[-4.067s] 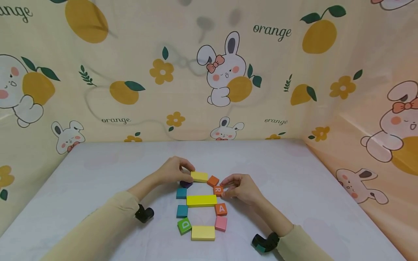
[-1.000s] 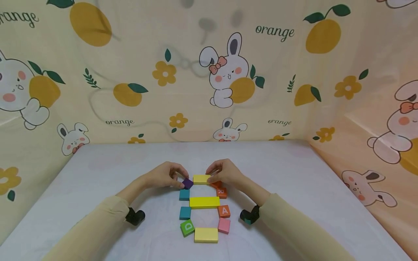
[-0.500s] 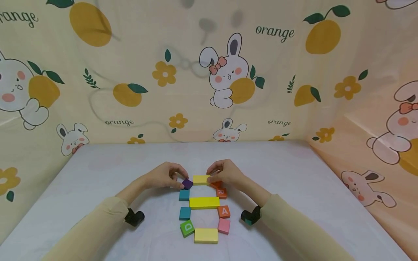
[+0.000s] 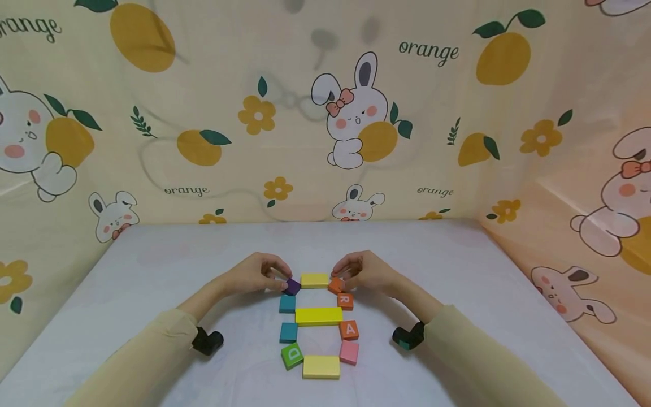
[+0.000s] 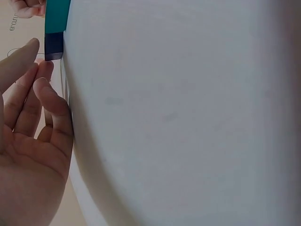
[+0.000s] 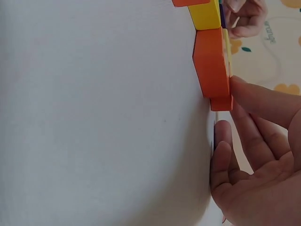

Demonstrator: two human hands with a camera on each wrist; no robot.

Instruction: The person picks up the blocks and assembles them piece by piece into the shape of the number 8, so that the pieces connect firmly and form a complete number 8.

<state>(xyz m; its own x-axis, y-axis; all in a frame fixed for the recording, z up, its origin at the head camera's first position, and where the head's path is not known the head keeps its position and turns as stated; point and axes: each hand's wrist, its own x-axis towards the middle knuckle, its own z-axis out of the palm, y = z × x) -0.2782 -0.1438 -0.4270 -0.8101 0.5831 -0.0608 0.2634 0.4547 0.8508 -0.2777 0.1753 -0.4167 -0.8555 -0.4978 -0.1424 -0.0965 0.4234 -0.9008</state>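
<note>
Colored blocks form a figure-eight outline on the table. My left hand [image 4: 254, 273] holds the small purple block [image 4: 292, 287] at the top left, thumb and index finger at its edges. The right hand [image 4: 368, 271] pinches a small orange block [image 4: 335, 285] at the top right. Between these two lies a pale yellow block [image 4: 314, 281]. Below the small orange block sits an orange R block [image 4: 345, 301], close to the right thumb. Under the purple block is a teal block [image 4: 287, 304]. The right wrist view shows the thumb near the orange blocks [image 6: 211, 63].
A long yellow block [image 4: 319, 316] crosses the middle. Lower down are another teal block [image 4: 288, 333], a green D block [image 4: 292, 356], a pale yellow block [image 4: 321, 367], a pink block [image 4: 349, 351] and an orange A block [image 4: 348, 329]. A printed cloth [image 4: 285, 141] hangs behind the table.
The left hand has gone from the top yellow block to the purple one. My right hand moved up from the R block, reached the yellow block's right end, then shifted right onto the small orange block.
</note>
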